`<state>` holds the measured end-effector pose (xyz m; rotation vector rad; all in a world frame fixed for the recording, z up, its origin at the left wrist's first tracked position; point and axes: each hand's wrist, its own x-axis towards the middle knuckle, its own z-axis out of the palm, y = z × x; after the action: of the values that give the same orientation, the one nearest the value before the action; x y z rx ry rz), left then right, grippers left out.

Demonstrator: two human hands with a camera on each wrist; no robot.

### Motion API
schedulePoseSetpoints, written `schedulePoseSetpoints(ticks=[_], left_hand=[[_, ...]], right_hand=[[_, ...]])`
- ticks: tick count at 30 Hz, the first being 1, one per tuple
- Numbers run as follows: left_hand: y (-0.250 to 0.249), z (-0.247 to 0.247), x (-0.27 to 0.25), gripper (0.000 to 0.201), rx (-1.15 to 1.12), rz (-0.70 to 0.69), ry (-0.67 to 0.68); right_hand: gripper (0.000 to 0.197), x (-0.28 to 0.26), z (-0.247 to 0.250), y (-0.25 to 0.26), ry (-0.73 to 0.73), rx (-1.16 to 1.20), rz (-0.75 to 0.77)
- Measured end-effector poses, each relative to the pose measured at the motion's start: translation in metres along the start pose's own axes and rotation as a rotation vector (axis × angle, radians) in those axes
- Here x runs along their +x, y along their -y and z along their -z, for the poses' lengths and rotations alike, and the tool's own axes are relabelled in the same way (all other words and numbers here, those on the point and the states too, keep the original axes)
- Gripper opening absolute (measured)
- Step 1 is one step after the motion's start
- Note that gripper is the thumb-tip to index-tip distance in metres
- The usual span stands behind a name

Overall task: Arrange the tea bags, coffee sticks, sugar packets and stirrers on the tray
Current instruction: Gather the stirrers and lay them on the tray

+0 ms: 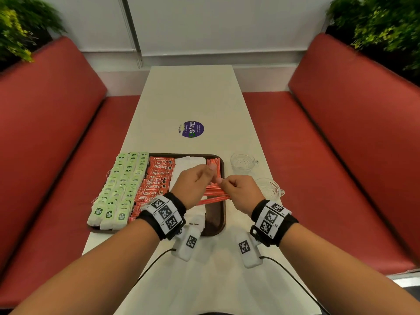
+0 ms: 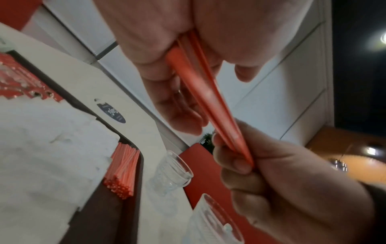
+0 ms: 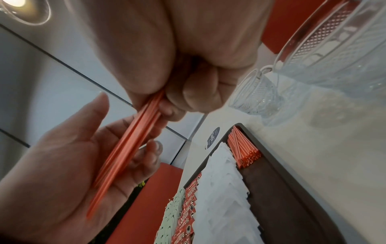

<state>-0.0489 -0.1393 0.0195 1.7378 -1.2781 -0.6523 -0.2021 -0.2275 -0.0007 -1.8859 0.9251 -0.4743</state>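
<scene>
Tray (image 1: 217, 226): dark, matt. Cups (image 1: 242, 163), at its 3 o'clock: clear patterned glass. Coffee sticks (image 1: 156, 178): glossy foil. Benches (image 1: 341, 144): smooth red upholstery.

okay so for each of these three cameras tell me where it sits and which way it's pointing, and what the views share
Head: on the person's head, looking forward and down at the table, tray and booth seats; both forearms, left hand and right hand show.
Left wrist: under the left hand, looking along its fingers and up toward the wall; the right hand's grip on the stirrers shows.
Right wrist: under the right hand, looking along its fingers; the left palm shows.
Shared: all three show the held stirrers, tray and glass cups.
</scene>
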Motion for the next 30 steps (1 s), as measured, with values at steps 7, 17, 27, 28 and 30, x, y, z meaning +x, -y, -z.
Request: schedulePoseSetpoints(ticks=[7,17,27,28,30], left_hand=[[0.007,-0.003,0.001,0.069,0.406,0.085,0.408],[0.006,-0.001,0.008,0.023,0.653,0.014,0.509],[0.030,-0.014,0.006,0.042,0.539,0.002,0.440],[0.031,-0.016,0.005,0.044,0.500,0.008,0.454],[0.029,-0.020,0.001,0.046,0.480,0.022,0.514]], right_hand=[[0.049,0.006,-0.001,-0.012,0.032,0.014,-0.031],[0.059,0.018,0.000,-0.018,0.090,0.099,-0.199],[0.043,0.020,-0.002,-0.022,0.109,0.066,-0.142],[0.042,0.021,0.000,-0.023,0.099,0.041,-0.130],[0.041,0.023,0.002,-0.024,0.118,-0.021,-0.106]])
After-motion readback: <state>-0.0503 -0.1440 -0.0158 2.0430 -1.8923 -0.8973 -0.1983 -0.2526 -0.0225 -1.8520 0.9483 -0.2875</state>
